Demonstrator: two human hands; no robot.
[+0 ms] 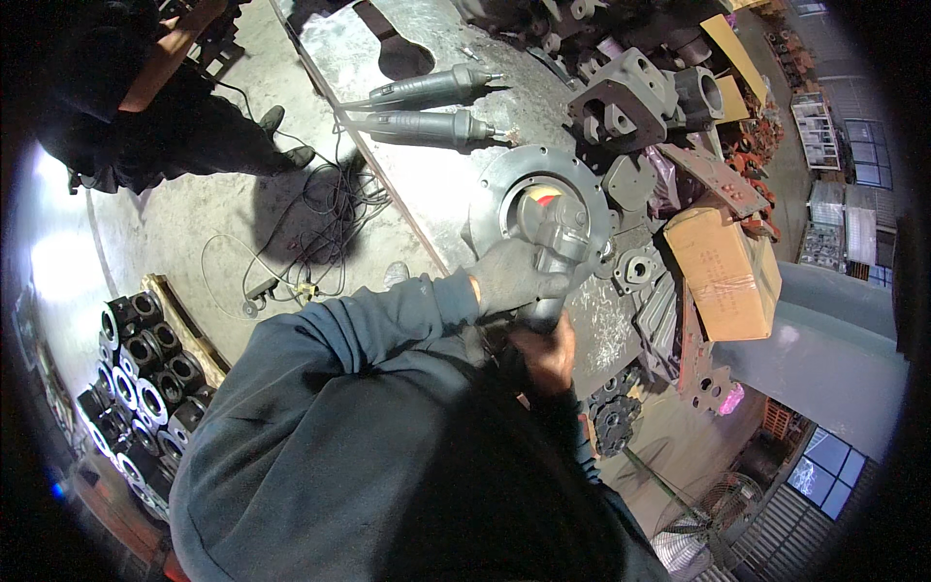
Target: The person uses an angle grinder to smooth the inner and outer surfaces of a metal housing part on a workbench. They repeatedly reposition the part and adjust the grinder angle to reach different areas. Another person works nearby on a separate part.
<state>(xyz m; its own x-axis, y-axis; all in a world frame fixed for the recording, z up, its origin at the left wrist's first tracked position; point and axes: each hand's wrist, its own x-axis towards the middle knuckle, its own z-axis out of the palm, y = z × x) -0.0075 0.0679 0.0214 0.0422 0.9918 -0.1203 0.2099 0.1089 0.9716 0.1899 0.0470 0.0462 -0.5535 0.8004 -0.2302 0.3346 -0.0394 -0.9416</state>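
An angle grinder (567, 218) is held in both my hands over a round metal flange (489, 211) with bolt holes around its rim. My left hand (505, 276), in a grey glove, grips the grinder's body behind its head. Around the rear of the same body is my right hand (549, 355), partly shaded, with no glove visible. The grinder's head sits within the flange's central opening. A patch of red and yellow shows beside the head, but I cannot tell whether the disc touches metal. The flange lies on a metal worktable (451, 182).
Two die grinders (429, 129) lie beyond the flange. Cast housings (625, 102), small metal plates (630, 182) and a cardboard box (720, 273) crowd the right. Tangled cables (327, 211) lie on the floor, where another person (167, 109) stands. Machined castings (138, 378) are stacked lower left.
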